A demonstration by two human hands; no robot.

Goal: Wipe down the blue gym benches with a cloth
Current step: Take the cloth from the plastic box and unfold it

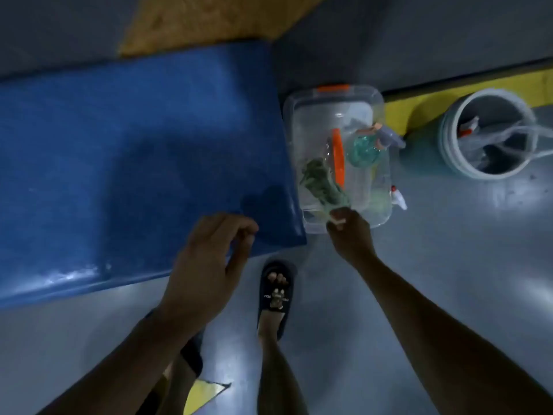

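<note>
A blue padded gym bench (125, 163) fills the left and middle of the head view, seen from above. A dark green cloth (321, 182) hangs over the clear plastic box (308, 106) just right of the bench's end. My right hand (348, 232) pinches the near end of that cloth at the box's front rim. My left hand (206, 259) hovers over the bench's near right corner with its fingers loosely curled and nothing in them.
The clear box with orange latches holds a teal spray bottle (363, 149) and an orange strip. A white bucket (487, 133) with a bag liner stands on the grey floor to the right. My sandalled foot (276, 295) is beside the bench corner. A yellow floor stripe (419, 100) runs behind.
</note>
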